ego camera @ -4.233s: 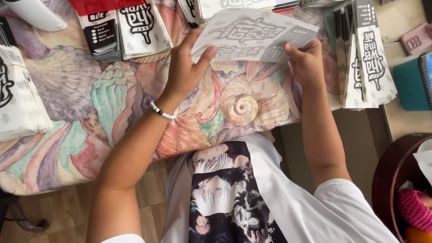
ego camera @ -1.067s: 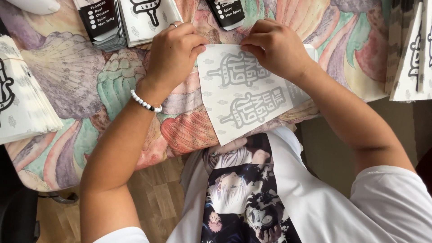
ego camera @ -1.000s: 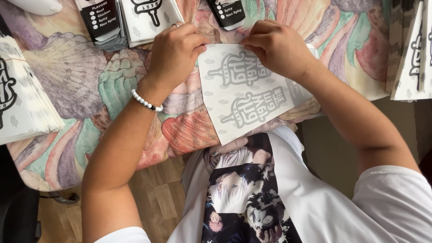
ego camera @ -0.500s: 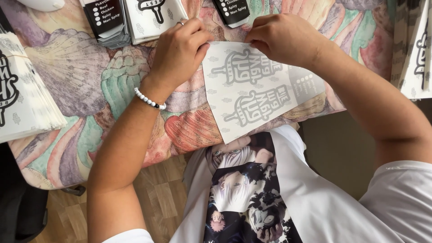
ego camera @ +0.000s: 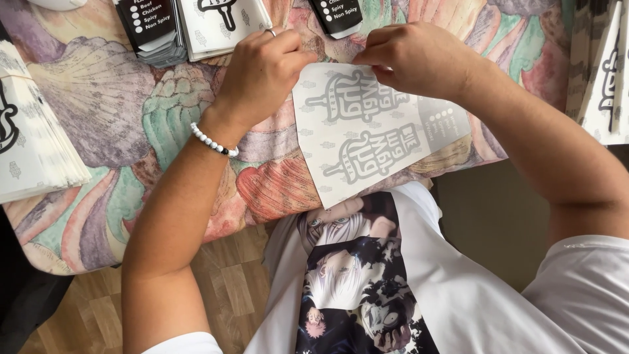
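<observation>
A flat white paper sheet (ego camera: 367,137) with faint grey printed shapes lies on a table covered by a shell-patterned cloth (ego camera: 124,124). Its near corner hangs over the table edge above my lap. My left hand (ego camera: 262,72), with a ring and a white bead bracelet, pinches the sheet's far left corner. My right hand (ego camera: 419,59) pinches the far edge just to the right of it. Both hands are curled, fingertips close together at the top of the sheet.
A stack of similar white printed papers (ego camera: 33,144) sits at the left edge. More printed sheets and black-labelled packs (ego camera: 154,26) lie along the far side. Other white folded pieces (ego camera: 606,78) stand at the right. Wooden floor (ego camera: 229,288) shows below.
The sheet, held up in the air earlier, now lies flat on the cloth. Over the last second both hands stay pinching its far edge, shifting only slightly.
</observation>
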